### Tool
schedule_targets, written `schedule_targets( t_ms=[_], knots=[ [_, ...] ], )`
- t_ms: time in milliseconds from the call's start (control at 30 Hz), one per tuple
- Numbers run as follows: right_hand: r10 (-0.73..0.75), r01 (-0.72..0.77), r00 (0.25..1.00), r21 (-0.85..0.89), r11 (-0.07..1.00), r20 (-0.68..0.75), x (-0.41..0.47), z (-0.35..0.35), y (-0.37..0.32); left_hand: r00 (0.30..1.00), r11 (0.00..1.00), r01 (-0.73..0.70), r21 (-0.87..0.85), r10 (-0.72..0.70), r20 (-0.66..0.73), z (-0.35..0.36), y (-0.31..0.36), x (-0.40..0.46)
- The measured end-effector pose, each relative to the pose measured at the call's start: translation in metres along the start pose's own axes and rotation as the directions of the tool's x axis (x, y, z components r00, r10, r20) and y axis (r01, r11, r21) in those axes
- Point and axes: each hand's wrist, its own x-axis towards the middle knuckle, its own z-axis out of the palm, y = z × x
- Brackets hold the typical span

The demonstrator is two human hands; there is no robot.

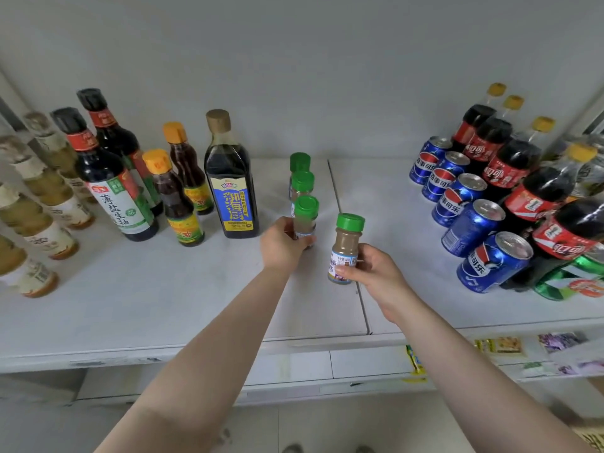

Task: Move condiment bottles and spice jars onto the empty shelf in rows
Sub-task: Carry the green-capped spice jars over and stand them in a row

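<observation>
On the white shelf (163, 295) stand dark sauce bottles: two red-labelled soy bottles (111, 181), two orange-capped bottles (173, 197) and a tall blue-labelled bottle (230, 188). Three green-capped spice jars (302, 186) form a row running back from the front. My left hand (282, 245) grips the nearest jar of that row (305, 217), which stands upright on the shelf. My right hand (372, 273) holds a fourth green-capped spice jar (346, 246) upright, just right of the row, near the seam between shelf panels.
Blue cola cans (470, 223) and red-labelled cola bottles (519, 197) fill the shelf's right side, with a green bottle (575, 273) lying at the front. Pale drink bottles (36, 207) line the left edge. A lower shelf (539, 354) holds packets.
</observation>
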Motion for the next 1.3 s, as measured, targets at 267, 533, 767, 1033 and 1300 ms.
schedule_targets(
  t_ms=[267,533,767,1033,1300],
  knots=[
    [-0.002,0.002,1.0,-0.014,1.0,0.01,0.007,0.003,0.003,0.998,0.999,-0.036,-0.015,0.037,0.053,0.0,-0.006,-0.005],
    [-0.046,0.052,0.998,-0.129,0.99,0.043,0.017,0.03,0.014,0.98,0.929,0.19,-0.319,-0.16,0.117,-0.036,-0.003,-0.04],
    [-0.105,0.116,0.992,-0.192,0.974,0.069,0.029,0.042,0.02,0.937,0.848,0.303,-0.434,-0.181,0.299,-0.051,0.008,-0.061],
    [-0.131,0.148,0.988,-0.233,0.961,0.086,0.034,0.04,0.023,0.95,0.888,0.267,-0.375,-0.175,0.26,-0.042,0.017,-0.058],
    [-0.119,0.133,0.99,-0.245,0.96,0.075,0.035,0.041,0.026,0.957,0.902,0.248,-0.354,-0.172,0.233,-0.039,0.018,-0.055]
  ],
)
